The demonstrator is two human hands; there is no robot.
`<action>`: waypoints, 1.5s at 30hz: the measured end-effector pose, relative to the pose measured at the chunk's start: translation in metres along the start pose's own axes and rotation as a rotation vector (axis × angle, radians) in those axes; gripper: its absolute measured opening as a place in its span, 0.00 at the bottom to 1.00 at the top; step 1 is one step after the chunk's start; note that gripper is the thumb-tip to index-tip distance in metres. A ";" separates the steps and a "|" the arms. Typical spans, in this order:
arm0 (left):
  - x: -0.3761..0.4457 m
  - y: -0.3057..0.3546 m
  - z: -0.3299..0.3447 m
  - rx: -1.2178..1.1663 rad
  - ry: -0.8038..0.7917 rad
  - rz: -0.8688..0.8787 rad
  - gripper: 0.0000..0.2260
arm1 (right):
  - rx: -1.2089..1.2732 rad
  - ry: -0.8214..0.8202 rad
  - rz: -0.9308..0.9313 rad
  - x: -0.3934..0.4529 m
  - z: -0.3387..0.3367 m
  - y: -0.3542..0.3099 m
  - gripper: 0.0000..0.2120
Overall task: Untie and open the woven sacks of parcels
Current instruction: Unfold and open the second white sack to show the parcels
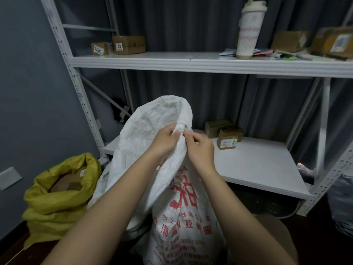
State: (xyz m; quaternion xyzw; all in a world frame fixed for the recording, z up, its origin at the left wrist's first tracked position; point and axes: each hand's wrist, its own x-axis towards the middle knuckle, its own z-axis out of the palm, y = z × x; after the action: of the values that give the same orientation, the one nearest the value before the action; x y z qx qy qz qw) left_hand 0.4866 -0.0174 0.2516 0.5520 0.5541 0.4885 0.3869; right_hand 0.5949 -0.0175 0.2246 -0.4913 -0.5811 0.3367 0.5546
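Both hands were up at the neck of a white woven sack (pixel 183 213) with red print, which stood in front of the person, between the forearms, low centre of frame. Left hand (pixel 164 139) gripped the bunched neck fabric, fingers curled round it just below the knot (pixel 180 128). Right hand (pixel 200 148) was right beside it, thumb and fingertips pinching at the tie just under the knot; whether it held a string or just fabric could not be told. The two hands were nearly touching. Sack top was still gathered and tied; above the knot the loose fabric ballooned up and leaned left.

A yellow woven sack (pixel 55 205) sat to the left on the floor, against the grey wall, its mouth already open with brown cardboard parcels (pixel 66 183) showing inside.

Behind, a white metal shelf rack (pixel 191 63). Upper shelf held two small cardboard boxes (pixel 128 44) at left, a white tumbler (pixel 248 29) standing upright on scattered papers, more boxes (pixel 336 42) at right. Lower shelf (pixel 267 169) held two small boxes (pixel 227 133) near its back, just right of the hands. Dark pleated curtain behind the rack
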 end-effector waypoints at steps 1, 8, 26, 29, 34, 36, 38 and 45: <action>-0.001 -0.002 0.002 -0.014 -0.066 -0.006 0.10 | 0.047 -0.066 0.052 -0.004 -0.002 0.000 0.11; -0.005 -0.004 -0.010 -0.206 -0.284 -0.074 0.16 | 0.486 -0.127 0.421 0.001 -0.007 0.005 0.15; 0.030 0.040 -0.053 0.844 -0.461 0.140 0.05 | -1.002 -0.760 -0.652 0.081 -0.049 -0.043 0.14; 0.034 0.045 -0.057 0.839 -0.536 0.158 0.04 | -1.051 -0.844 -0.623 0.084 -0.045 -0.054 0.09; 0.030 0.037 -0.057 0.913 -0.476 0.185 0.14 | -0.952 -0.818 -0.630 0.085 -0.055 -0.047 0.06; 0.034 0.026 -0.053 1.012 -0.455 0.262 0.07 | -0.939 -0.797 -0.603 0.085 -0.060 -0.036 0.11; 0.038 0.021 -0.050 1.076 -0.391 0.360 0.13 | -0.991 -0.751 -0.700 0.085 -0.064 -0.028 0.27; 0.048 0.011 -0.036 1.100 -0.483 0.388 0.27 | -1.114 -0.576 -0.912 0.080 -0.080 0.001 0.35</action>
State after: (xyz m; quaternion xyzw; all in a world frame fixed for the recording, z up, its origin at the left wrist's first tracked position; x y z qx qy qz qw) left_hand 0.4496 0.0246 0.2758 0.8554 0.5109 0.0551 0.0652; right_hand 0.6812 0.0466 0.2613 -0.3029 -0.9308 -0.1525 0.1365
